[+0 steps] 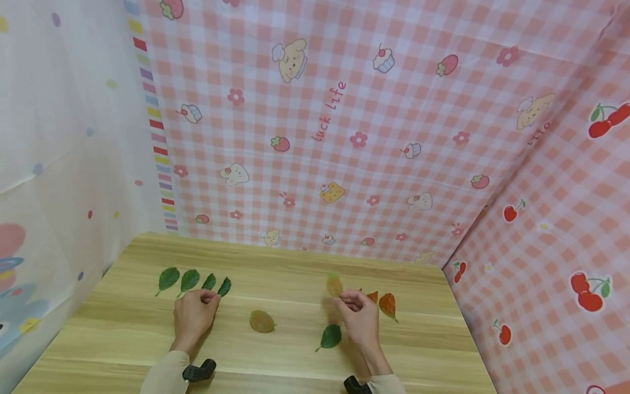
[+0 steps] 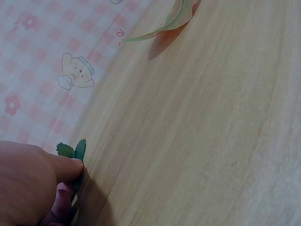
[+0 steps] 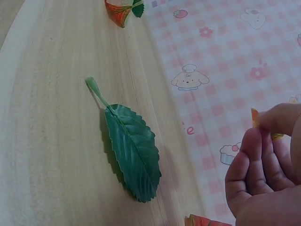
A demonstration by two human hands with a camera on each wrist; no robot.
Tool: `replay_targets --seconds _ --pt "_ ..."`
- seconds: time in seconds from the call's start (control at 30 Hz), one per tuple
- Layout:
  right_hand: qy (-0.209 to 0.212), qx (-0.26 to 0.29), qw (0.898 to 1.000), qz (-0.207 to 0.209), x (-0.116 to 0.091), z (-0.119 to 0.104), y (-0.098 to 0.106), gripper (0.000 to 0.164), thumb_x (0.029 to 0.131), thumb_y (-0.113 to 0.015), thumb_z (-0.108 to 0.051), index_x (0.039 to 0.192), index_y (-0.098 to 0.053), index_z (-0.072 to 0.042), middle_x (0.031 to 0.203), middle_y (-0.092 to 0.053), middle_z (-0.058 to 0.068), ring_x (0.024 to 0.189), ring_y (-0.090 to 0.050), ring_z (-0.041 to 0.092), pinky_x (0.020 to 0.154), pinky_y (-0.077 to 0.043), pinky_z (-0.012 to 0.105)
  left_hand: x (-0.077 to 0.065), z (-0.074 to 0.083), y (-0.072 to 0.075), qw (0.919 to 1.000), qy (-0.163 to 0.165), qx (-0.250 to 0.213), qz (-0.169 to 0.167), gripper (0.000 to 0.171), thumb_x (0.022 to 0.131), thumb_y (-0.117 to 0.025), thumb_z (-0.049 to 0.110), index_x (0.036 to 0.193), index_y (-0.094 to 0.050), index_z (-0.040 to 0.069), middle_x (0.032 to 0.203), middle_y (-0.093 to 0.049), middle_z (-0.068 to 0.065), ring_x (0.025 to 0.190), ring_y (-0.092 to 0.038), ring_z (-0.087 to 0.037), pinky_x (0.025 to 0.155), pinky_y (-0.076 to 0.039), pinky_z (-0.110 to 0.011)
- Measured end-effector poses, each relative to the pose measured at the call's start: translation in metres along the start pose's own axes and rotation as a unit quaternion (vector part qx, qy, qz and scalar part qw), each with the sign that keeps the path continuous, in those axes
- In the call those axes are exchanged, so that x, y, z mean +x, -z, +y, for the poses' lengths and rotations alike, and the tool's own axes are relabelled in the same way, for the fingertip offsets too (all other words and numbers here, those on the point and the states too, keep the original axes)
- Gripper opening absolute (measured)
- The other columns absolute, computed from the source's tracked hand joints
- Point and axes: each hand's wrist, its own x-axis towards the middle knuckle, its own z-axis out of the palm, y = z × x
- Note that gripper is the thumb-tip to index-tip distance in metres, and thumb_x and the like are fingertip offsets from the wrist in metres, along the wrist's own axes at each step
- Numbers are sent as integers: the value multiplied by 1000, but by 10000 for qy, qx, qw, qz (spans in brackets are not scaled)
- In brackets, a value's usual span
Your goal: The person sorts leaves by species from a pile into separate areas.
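Leaf placing seems in hand.
The left hand (image 1: 196,317) pinches the rightmost green leaf (image 1: 225,287) in a row of 4 on the desk (image 1: 275,355); a yellowish leaf (image 1: 334,284) is pinched by the right hand (image 1: 361,320). Next likely calls for light release, flat placing.

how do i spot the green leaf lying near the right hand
On the wooden table, find the right hand. Just left of it lies the green leaf, solid green, unlike the yellowish leaf farther left and the orange leaves on the hand's other side.
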Motion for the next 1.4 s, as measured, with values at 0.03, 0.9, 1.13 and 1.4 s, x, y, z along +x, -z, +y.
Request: replay_targets --seconds 0.03,0.9,1.13,1.4 --pt "2 19 10000 -9 0 0 0 13 97 -87 -2 103 -78 5 94 -81 20 79 -75 5 75 -63 20 0 0 0 10000 -1 -1 -10 14 99 -83 14 94 -87 2 85 -83 -14 82 -78 -37 79 -58 -52" --pt "-749 1857 9789 -406 -1 -1 16 20 106 -74 3 123 -72 14 96 -78 -1 89 -79 13 84 -69 27 1 -3 -3 9999 -61 -86 63 14 98 -84 14 92 -87 2 82 -83 -13 80 -77 -36 77 -59 -51" --pt "-687 1170 9903 -303 -1 -3 27 18 106 -76 -1 118 -73 12 94 -84 -3 95 -79 15 91 -66 29 0 -2 0 10000 1 -81 -26 15 99 -83 15 94 -87 1 84 -83 -14 82 -77 -38 78 -58 -51" --pt "-585 598 9965 -74 -2 -10 42 16 104 -78 -1 116 -75 10 106 -74 -6 95 -71 5 87 -61 19 0 -1 0 10000 26 -82 -32 16 99 -83 15 95 -87 0 85 -83 -15 82 -77 -37 77 -58 -50"
